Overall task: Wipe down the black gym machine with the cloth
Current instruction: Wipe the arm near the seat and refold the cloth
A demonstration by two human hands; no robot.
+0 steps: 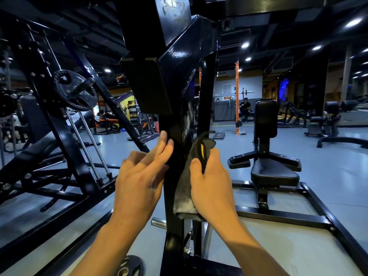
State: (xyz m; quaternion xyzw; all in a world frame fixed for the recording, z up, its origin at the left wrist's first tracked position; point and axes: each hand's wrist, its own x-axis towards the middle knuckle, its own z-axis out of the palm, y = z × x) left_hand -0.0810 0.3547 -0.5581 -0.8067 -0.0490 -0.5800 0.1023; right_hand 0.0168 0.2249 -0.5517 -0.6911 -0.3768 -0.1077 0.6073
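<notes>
**At the machine's upright post: two hands, one cloth**

Left hand: fingers straight, flat against the black gym machine post. Right hand: fingers curled, pressing grey cloth onto the post's right face. Surroundings: weight plate left, padded seat right.

Grey gym floor, glossy. Dark ceiling with round downlights on the right. Far wall pale, fronted by an orange rack upright. Black padded seat near right; weight plate on a rack, left.
</notes>
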